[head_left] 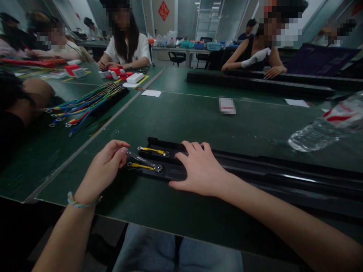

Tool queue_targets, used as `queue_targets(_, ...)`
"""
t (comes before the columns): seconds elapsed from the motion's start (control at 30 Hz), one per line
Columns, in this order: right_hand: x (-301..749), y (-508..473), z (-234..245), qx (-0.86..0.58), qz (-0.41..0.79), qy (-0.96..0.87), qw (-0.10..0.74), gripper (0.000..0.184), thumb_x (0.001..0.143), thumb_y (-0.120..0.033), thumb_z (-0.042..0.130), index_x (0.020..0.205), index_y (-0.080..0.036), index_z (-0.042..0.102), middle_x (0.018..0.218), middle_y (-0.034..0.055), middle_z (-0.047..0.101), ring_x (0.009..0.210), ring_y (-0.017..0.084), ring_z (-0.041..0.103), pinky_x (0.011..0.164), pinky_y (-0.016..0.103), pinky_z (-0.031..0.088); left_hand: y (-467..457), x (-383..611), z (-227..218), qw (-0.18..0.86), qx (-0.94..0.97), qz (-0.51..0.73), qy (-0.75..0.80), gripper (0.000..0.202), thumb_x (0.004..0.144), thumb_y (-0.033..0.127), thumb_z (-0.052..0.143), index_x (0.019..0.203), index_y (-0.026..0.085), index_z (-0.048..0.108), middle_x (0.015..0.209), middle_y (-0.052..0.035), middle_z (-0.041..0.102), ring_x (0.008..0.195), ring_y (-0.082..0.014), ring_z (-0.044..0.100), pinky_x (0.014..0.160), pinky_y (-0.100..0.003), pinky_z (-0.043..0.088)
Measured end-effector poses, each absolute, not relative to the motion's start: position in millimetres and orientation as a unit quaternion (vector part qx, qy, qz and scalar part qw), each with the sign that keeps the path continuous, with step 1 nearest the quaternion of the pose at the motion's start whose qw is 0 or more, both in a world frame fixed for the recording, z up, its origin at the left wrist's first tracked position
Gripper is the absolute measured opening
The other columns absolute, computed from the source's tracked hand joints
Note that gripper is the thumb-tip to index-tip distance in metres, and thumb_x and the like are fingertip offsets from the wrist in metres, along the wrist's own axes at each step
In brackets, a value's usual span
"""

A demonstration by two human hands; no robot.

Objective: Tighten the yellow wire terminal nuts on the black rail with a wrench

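My left hand [106, 166] pinches the near end of a silver wrench [141, 158]. The wrench's ring end sits around a bolt [159, 169] on a long black channel-shaped rail [241, 160]. Fingers spread, my right hand [200, 166] lies across the rail just right of the bolt and bears on both its edges. One yellow wire with a ring terminal [153, 150] runs to a second bolt [166, 153] on the far side. Another yellow wire [140, 166] lies beneath the wrench and ends near the bolt under it.
A bundle of coloured wires [90, 100] lies on the green table [181, 113] at left, by a person's arm [36, 92]. A water bottle [326, 122] is at right. More black rails [255, 83] lie before a gloved co-worker across the table. Red and white parts [115, 73] stand back left.
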State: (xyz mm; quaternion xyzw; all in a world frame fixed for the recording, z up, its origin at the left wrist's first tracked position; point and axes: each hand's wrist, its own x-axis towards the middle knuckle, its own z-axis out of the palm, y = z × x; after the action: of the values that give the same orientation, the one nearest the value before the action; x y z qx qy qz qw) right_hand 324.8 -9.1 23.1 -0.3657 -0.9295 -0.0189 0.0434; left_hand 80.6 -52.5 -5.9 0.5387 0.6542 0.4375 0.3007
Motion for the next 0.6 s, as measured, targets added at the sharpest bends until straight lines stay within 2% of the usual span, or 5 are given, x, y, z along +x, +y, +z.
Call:
queue_targets(0.1,325,-9,21,-0.364,-0.02,-0.93,0.052,0.071,0.064,-0.07,0.032,0.107,-0.017,0.055,0.123,0.0174,0.038,0.106,0.034,0.036,0.085,0.048,0.022,-61,88,-6,0.327,0.516,0.466,0.64,0.023,0.083,0.025,0.041,0.102,0.015,0.05,0.058,0.0043,0.038,0.049,-0.0088,0.036,0.046,-0.02,0.029)
queue_targets(0.27,325,-9,22,-0.367,-0.019,-0.929,0.055,0.07,0.064,-0.069,0.034,0.106,-0.018,0.055,0.123,0.0168,0.038,0.106,0.034,0.036,0.085,0.048,0.021,-81,96,-8,0.341,0.426,0.555,0.628,0.039,0.078,0.027,0.047,0.116,0.018,0.049,0.071,-0.0005,0.049,0.06,-0.0112,0.044,0.053,-0.021,0.034)
queue_targets(0.43,324,-10,23,-0.369,-0.015,-0.928,0.055,0.068,0.063,-0.068,0.037,0.104,-0.017,0.056,0.122,0.0173,0.04,0.105,0.034,0.037,0.084,0.048,0.022,-102,88,-10,0.318,0.426,0.517,0.671,0.037,0.074,0.029,0.053,0.11,0.019,0.056,0.071,-0.0016,0.054,0.063,-0.0138,0.045,0.056,-0.022,0.036)
queue_targets(0.6,324,-10,23,-0.367,-0.016,-0.928,0.059,0.069,0.063,-0.069,0.036,0.105,-0.017,0.056,0.123,0.0173,0.039,0.106,0.034,0.036,0.085,0.048,0.022,-110,86,-10,0.327,0.43,0.513,0.667,0.035,0.076,0.028,0.051,0.11,0.021,0.055,0.069,-0.0003,0.053,0.063,-0.0134,0.045,0.057,-0.022,0.035)
